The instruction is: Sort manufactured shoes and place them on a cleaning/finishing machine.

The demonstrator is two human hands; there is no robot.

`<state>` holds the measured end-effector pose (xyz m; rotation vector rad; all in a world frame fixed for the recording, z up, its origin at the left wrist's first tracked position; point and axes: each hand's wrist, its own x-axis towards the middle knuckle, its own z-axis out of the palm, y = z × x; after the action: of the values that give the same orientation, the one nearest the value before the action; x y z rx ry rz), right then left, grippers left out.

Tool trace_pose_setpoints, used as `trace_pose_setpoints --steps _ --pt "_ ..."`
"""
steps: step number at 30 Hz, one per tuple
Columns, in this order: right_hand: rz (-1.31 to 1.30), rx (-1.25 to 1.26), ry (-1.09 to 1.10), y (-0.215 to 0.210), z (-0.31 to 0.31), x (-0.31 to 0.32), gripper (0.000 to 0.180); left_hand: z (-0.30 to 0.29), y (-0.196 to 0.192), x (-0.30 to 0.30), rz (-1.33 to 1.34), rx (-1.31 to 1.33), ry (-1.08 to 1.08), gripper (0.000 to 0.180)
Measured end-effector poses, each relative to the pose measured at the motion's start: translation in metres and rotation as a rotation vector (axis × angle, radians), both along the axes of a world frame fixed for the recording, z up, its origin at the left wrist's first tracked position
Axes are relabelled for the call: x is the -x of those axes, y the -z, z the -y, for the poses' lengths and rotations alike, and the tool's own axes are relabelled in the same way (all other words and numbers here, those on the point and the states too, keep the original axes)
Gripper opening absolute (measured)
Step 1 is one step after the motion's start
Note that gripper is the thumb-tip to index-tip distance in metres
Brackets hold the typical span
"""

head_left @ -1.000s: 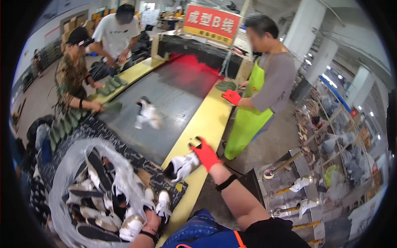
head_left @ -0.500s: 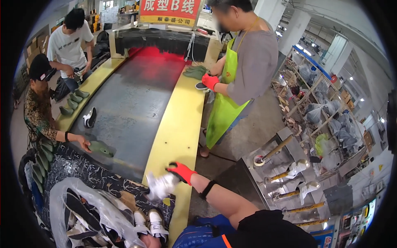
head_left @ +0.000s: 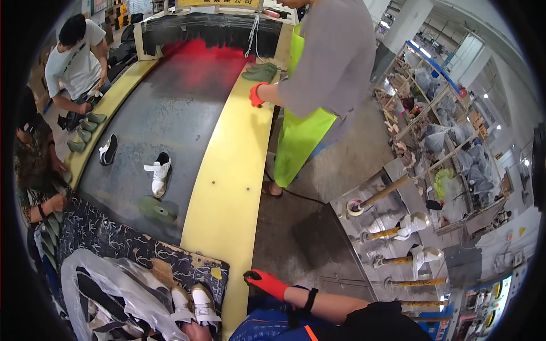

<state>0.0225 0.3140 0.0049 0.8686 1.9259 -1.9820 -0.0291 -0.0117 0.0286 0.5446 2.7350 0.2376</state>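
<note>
At the lower edge, my bare left hand (head_left: pixel 197 331) is closed round the heel ends of a pair of white shoes (head_left: pixel 203 304), beside the corner of the dark-patterned table (head_left: pixel 122 232); its fingers are partly hidden. My right hand (head_left: pixel 267 283), in a red glove with dark fingertips, is over the near end of the yellow side board (head_left: pixel 223 187). Its fingers are curled together, and I see nothing in them. Out on the grey belt (head_left: pixel 162 108), a white shoe (head_left: pixel 160 175) with its strap sticking out lies beyond a green shoe last (head_left: pixel 157 210).
Clear plastic with shoes (head_left: pixel 108 295) lies left of my left hand. A black-and-white shoe (head_left: pixel 108 150) is farther along the belt. A co-worker in a green apron (head_left: pixel 301 145) stands right; two others work left. A metal stand with yellow posts (head_left: pixel 418 282) is at right.
The white shoe has left my right hand and lies on the belt. That hand has drawn back toward me. The person at left has withdrawn a hand from the green last.
</note>
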Motion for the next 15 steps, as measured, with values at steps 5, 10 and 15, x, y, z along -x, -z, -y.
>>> trace_pose_setpoints --steps 5,10,15 --pt "0.022 -0.112 -0.478 -0.027 0.035 -0.033 0.055 0.046 0.075 0.005 -0.028 0.527 0.379 0.022" --pt "-0.105 -0.054 -0.691 -0.028 0.066 -0.045 0.061 -0.007 0.006 -0.011 -0.248 0.168 0.344 0.02" --pt "-0.185 -0.4 -0.559 -0.053 0.095 -0.069 0.098 -0.036 -0.012 -0.024 0.202 0.008 -0.154 0.053"
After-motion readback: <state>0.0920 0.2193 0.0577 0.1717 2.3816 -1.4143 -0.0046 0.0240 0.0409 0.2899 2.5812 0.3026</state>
